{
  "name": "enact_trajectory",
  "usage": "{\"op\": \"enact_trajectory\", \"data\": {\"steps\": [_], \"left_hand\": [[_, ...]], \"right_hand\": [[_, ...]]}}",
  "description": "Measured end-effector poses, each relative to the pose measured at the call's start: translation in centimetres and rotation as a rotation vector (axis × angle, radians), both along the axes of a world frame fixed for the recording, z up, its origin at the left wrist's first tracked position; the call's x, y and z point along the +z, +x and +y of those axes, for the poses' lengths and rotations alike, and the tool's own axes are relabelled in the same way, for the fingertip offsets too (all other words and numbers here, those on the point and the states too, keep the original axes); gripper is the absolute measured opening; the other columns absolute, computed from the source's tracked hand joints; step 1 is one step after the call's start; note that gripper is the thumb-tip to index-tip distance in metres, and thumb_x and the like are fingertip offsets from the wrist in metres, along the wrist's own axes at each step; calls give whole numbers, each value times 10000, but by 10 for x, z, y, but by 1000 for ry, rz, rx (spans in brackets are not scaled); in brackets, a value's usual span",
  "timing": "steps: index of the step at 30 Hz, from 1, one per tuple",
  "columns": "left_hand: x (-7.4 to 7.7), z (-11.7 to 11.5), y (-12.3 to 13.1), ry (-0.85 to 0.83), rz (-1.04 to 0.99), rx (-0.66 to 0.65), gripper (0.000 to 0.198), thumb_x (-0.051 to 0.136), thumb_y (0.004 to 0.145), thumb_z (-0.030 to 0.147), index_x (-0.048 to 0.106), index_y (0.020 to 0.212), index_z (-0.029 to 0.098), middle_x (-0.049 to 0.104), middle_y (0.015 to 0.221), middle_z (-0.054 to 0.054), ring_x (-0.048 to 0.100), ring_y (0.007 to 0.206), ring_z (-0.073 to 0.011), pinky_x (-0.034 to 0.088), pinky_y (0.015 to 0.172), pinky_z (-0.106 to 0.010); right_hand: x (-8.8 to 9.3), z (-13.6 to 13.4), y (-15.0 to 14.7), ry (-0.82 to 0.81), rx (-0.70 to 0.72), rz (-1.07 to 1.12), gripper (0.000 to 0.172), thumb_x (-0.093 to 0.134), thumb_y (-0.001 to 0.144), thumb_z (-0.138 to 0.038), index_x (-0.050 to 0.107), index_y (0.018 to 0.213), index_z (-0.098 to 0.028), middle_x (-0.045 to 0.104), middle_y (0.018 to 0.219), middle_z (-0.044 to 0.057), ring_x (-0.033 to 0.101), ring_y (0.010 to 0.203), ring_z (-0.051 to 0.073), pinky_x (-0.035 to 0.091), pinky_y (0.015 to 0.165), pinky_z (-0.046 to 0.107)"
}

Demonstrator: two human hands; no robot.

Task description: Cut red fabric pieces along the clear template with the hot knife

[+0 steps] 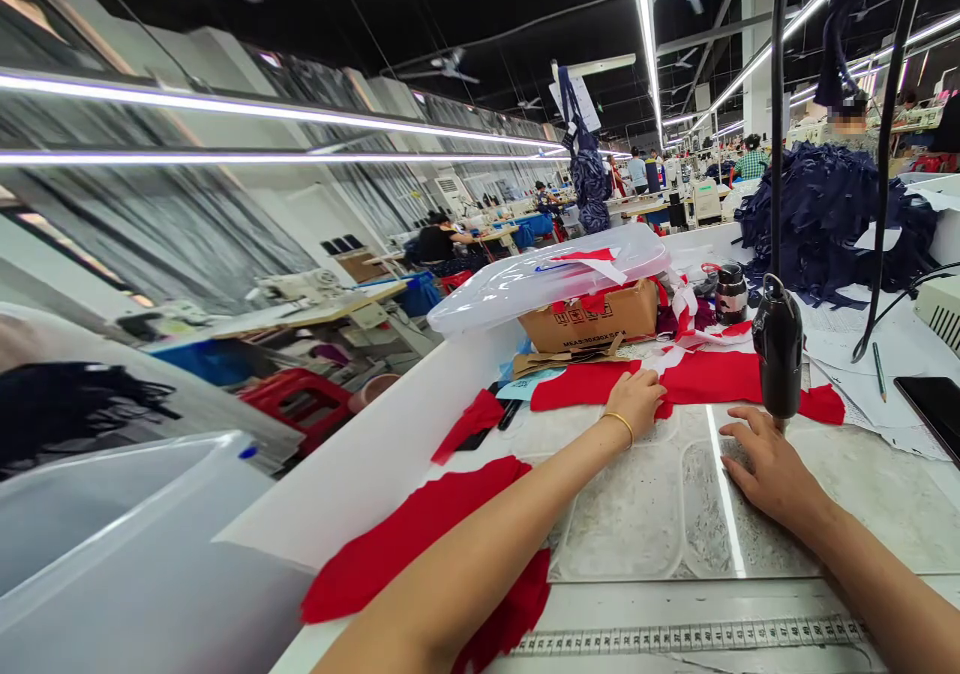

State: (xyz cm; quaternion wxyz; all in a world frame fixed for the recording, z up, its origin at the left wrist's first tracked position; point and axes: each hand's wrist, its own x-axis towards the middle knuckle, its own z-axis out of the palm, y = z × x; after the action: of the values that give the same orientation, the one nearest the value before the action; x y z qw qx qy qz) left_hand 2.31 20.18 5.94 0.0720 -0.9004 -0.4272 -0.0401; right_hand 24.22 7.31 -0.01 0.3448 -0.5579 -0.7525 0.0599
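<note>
My left hand (636, 396) is closed, its knuckles up, gripping the near edge of a red fabric piece (705, 378) that lies across the work table. My right hand (766, 462) rests flat with fingers spread on the grey mottled work surface (645, 514), just in front of a black hanging tool (778, 346). Another red fabric piece (409, 544) lies under my left forearm at the table's left edge.
A cardboard box (592, 319) under a clear plastic lid (551, 276) stands behind the fabric. A heap of navy fabric (825, 214), a phone (934, 409), a pen (877, 369) and papers lie at right. A ruler strip (697, 638) runs along the front. Other workers sit at distant tables.
</note>
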Motion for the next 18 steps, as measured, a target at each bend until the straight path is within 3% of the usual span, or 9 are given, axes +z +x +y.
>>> {"op": "enact_trajectory", "data": {"steps": [8, 12, 15, 18], "left_hand": [[-5, 2, 1, 17, -6, 18, 211, 581, 927, 126, 766, 893, 219, 668, 959, -68, 595, 942, -218, 436, 800, -347], [1, -2, 1, 53, -30, 11, 245, 533, 950, 117, 744, 866, 210, 659, 945, -78, 581, 926, -224, 432, 793, -352], [12, -16, -2, 87, -56, -23, 263, 477, 985, 142, 723, 911, 195, 658, 1003, -102, 576, 957, -240, 431, 811, -369], [19, -45, -8, 94, -67, -112, 225, 485, 986, 176, 704, 939, 188, 662, 1045, -108, 582, 984, -246, 433, 842, -381]], "right_hand": [[-2, 1, 0, 20, -6, 5, 243, 548, 889, -208, 668, 1101, -204, 609, 1310, 157, 631, 1220, 310, 559, 1015, 511], [0, 1, 1, 9, -15, 10, 242, 543, 885, -201, 673, 1089, -195, 615, 1306, 159, 634, 1216, 307, 558, 1020, 499], [4, 1, 1, 7, -17, 32, 262, 532, 891, -204, 673, 1110, -184, 636, 1288, 163, 643, 1202, 304, 555, 1028, 502], [10, 0, 1, 35, 16, 65, 341, 545, 896, -217, 644, 1220, -182, 662, 1284, 157, 640, 1212, 301, 538, 1057, 512]]}}
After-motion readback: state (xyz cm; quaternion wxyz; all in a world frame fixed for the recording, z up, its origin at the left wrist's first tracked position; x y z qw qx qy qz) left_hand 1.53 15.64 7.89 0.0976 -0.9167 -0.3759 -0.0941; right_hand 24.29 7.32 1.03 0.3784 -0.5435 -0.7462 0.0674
